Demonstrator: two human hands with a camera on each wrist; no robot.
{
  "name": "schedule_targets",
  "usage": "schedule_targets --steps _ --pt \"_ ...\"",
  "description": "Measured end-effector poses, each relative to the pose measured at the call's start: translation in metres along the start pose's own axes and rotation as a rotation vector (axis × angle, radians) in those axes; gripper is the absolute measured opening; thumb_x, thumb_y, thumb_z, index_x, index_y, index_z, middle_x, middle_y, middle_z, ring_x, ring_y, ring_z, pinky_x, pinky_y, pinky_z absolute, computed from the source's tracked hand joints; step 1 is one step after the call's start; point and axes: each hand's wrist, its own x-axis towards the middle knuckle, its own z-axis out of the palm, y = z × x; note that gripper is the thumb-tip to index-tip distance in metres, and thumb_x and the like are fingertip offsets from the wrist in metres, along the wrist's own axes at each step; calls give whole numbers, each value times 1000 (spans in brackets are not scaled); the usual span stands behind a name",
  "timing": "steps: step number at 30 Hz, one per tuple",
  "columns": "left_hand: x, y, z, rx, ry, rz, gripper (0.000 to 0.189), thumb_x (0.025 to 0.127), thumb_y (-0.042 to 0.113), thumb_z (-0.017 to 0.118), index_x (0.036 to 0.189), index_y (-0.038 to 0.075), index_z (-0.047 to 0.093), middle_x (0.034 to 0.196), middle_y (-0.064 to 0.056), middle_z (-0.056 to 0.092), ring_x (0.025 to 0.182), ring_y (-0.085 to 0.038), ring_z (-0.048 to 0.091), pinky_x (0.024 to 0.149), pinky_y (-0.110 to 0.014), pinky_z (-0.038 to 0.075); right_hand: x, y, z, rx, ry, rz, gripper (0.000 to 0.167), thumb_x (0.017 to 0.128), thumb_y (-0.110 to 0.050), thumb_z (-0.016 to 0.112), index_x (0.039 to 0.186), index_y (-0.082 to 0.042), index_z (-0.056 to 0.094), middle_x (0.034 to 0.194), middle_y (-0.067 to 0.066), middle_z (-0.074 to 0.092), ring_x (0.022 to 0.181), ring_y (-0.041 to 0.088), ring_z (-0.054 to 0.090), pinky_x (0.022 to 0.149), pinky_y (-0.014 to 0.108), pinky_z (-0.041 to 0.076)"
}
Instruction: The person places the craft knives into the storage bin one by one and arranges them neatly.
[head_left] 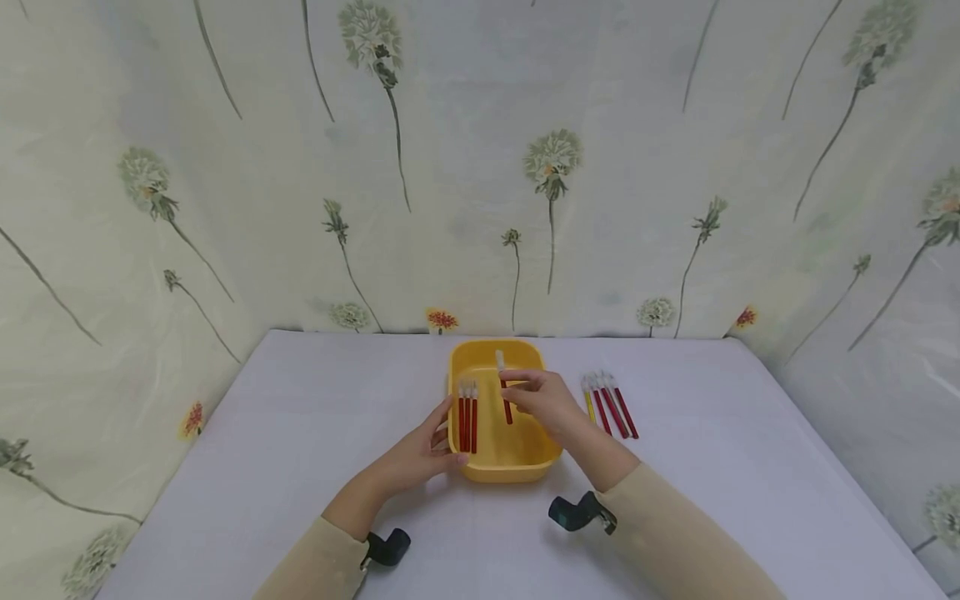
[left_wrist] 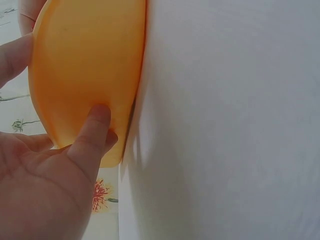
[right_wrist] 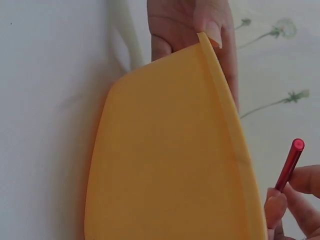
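A yellow plastic tray (head_left: 501,473) stands on the table in the head view. My left hand (head_left: 416,454) grips its near left side, thumb at the rim and fingers against the outer wall (left_wrist: 85,65). Above the tray's middle, my right hand (head_left: 546,404) pinches a red-handled paintbrush (head_left: 508,412) by its upper part, the pale tip pointing away. Its red handle end (right_wrist: 290,162) sticks out past the fingers in the right wrist view. Along the tray's left side lie several red paintbrushes (head_left: 467,423), side by side, pale tips to the back.
To the right of the tray, more paintbrushes (head_left: 615,408) lie on the white table (head_left: 337,375), one with a yellow handle (head_left: 589,407), partly behind the right forearm. A flower-printed curtain (head_left: 465,167) stands at the table's back edge.
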Motion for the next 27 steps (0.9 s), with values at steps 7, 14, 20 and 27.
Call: schedule_targets --steps 7,14,20,27 --pt "-1 -1 -1 -4 -9 10 100 92 34 74 163 19 5 168 -8 10 147 -32 32 115 -46 34 10 4 10 -31 -25 10 33 94 -12 70 127 -6 68 116 10 70 104 29 63 97 43 52" --pt "0 -2 -1 -17 -16 24 100 92 33 74 163 19 5 168 -8 10 147 -32 32 115 -46 33 22 14 19 -66 -40 15 30 93 -8 70 123 -4 70 119 11 69 93 19 63 91 38 56" --pt "0 0 -1 -7 -9 13 100 91 34 75 163 20 5 168 -7 11 147 -33 32 115 -47 34 27 20 22 -75 -39 28 28 90 -5 72 119 -2 72 116 13 69 87 18 61 79 29 55" --pt "1 1 -1 10 -6 -10 100 91 37 74 163 21 6 167 -7 13 147 -32 32 114 -47 35 31 25 26 -117 -54 47 29 90 -6 73 119 -3 73 111 12 69 81 19 60 68 24 51"
